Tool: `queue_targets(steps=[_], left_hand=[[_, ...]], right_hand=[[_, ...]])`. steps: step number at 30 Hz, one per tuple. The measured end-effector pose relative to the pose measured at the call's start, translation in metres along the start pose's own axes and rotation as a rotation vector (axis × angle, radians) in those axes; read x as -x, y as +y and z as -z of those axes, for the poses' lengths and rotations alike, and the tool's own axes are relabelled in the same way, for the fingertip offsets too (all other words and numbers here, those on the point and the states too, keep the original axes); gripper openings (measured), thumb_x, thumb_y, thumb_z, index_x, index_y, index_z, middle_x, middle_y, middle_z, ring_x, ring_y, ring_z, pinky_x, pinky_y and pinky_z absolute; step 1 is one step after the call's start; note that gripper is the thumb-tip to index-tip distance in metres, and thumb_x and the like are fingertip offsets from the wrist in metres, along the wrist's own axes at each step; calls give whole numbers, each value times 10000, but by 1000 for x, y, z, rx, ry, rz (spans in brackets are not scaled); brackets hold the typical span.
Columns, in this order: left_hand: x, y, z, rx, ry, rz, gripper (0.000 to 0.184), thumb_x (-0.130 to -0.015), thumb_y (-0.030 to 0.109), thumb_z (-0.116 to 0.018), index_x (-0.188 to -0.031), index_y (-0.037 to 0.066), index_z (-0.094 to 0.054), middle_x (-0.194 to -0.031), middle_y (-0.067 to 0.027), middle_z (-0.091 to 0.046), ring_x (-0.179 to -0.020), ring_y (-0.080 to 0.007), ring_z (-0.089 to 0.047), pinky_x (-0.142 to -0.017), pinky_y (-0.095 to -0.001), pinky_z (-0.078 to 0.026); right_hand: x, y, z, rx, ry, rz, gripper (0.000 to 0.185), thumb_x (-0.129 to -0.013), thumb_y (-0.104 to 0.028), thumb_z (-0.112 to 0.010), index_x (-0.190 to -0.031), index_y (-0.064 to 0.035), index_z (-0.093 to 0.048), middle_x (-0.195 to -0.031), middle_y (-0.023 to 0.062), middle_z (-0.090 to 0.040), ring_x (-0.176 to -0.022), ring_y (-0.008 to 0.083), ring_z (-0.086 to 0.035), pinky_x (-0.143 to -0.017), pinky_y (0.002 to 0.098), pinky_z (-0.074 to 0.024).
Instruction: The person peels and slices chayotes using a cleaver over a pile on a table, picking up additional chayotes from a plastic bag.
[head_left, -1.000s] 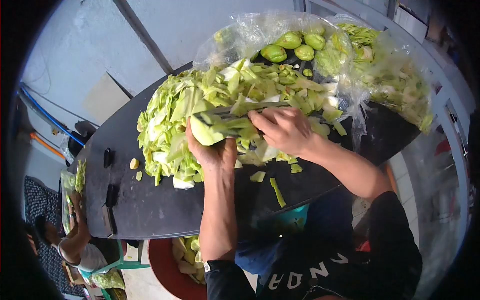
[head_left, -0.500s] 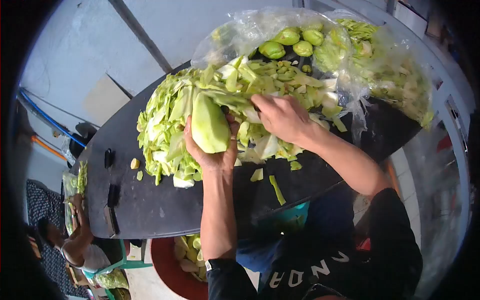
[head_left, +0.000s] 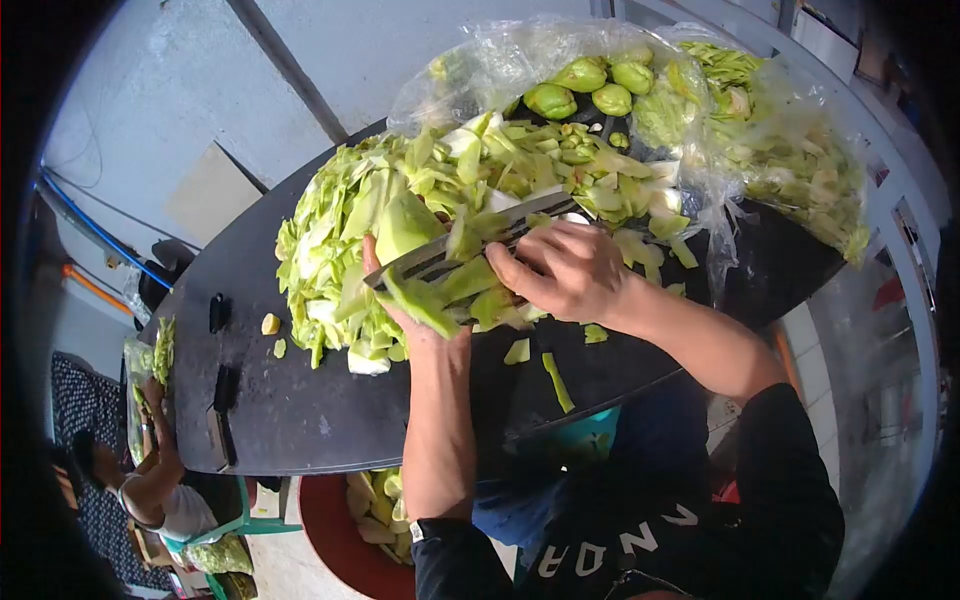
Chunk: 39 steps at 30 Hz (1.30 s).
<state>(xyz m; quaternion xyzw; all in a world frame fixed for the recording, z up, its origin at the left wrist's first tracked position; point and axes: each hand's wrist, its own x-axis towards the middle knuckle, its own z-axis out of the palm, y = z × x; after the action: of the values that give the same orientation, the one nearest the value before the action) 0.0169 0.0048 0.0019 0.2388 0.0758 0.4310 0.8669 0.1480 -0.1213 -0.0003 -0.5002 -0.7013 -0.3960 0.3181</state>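
Observation:
My left hand (head_left: 415, 328) is wrapped round a peeled, pale green chayote (head_left: 405, 226), its fingers partly hidden by the knife and cut slices. In my right hand (head_left: 575, 268) is a knife (head_left: 402, 267), its long blade slanting across the front of the chayote. Long green slices (head_left: 425, 303) lie on and along the blade, over my left palm. Beneath both hands spreads a large heap of chayote slices (head_left: 325, 235) on the dark table (head_left: 300, 420).
Several whole chayotes (head_left: 550, 101) sit at the back beside clear plastic bags of slices (head_left: 790, 150). Dark objects (head_left: 222, 390) lie at the table's left. A red tub (head_left: 335, 545) holds chayote pieces below the near edge. Another person (head_left: 165, 490) works at far left.
My right hand has brought the knife down and towards me across the chayote. Slices now lie along the blade, and the chayote is tilted and more covered.

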Motion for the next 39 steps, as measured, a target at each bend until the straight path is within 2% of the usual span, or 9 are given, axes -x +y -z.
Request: queue_targets(steps=[8,10,15,16,19,26,31,35,39], left_hand=[[4,2,-16,-3,32,-56,507,-878,511,-552,-1188,113,-605,-1104,-63,-657,-1027,-232,-621,-926,-417,-501],[8,5,-16,-22,-19,-28,576,-909,476,-506,-1296,51,-547,-1225,-114,-620,-1126,-248,-586,-993,-428,-465],[6,3,-9,-125,-29,4,544,-879,509,-531,-1249,115,-590,-1168,-90,-646,-1063,-258,-612,-920,-426,-501],[6,3,-8,-132,-26,7,544,-879,509,-531,-1249,115,-590,-1168,-90,-646,-1063,-258,-612,-920,-426,-501],[4,2,-15,-96,19,-1,516,-870,516,-539,-1204,128,-605,-1137,-90,-648,-1039,-256,-613,-894,-429,-502],[4,-1,-8,-112,-74,23,536,-867,515,-539,-1201,99,-592,-1112,-89,-654,-1026,-244,-633,-862,-444,-520],[2,0,-5,-93,-215,87,575,-882,531,-518,-1207,60,-575,-1025,-139,-630,-858,-304,-602,-771,-412,-540],[-1,-1,-10,121,22,73,579,-917,540,-474,-1242,67,-555,-1150,-145,-594,-1040,-301,-564,-847,-426,-518],[5,0,-20,95,139,-1,589,-881,559,-530,-1195,63,-577,-1120,-149,-617,-1033,-298,-588,-905,-458,-502]], right_hand=[[0,17,-7,0,-1,-143,221,-768,-99,-640,-984,-64,-610,-688,14,-574,-585,170,-631,-488,313,-525],[4,21,-3,42,-36,-147,234,-767,-95,-642,-997,-64,-612,-662,9,-557,-574,170,-627,-483,311,-520],[3,12,-3,-75,76,-66,238,-766,-112,-654,-1002,-113,-621,-645,-7,-546,-553,166,-620,-452,307,-493],[3,15,0,-96,-91,-139,315,-718,-29,-667,-1033,-34,-650,-736,55,-623,-610,234,-643,-499,352,-516],[7,27,-11,-87,-163,-358,319,-708,-6,-652,-1019,-61,-610,-772,74,-640,-656,278,-662,-519,386,-530],[3,20,1,-158,-77,-216,332,-702,-13,-666,-1030,-38,-620,-755,93,-643,-644,280,-663,-527,373,-533],[9,29,-6,-110,-332,-614,249,-809,-97,-643,-1045,-20,-616,-810,167,-686,-666,340,-666,-598,449,-546],[8,22,-3,-160,-320,-630,273,-794,-88,-650,-1057,-21,-629,-803,172,-675,-673,338,-668,-589,429,-545],[8,14,-8,-50,-63,-265,230,-791,-97,-628,-1018,-64,-612,-720,66,-623,-616,241,-658,-520,357,-540]])
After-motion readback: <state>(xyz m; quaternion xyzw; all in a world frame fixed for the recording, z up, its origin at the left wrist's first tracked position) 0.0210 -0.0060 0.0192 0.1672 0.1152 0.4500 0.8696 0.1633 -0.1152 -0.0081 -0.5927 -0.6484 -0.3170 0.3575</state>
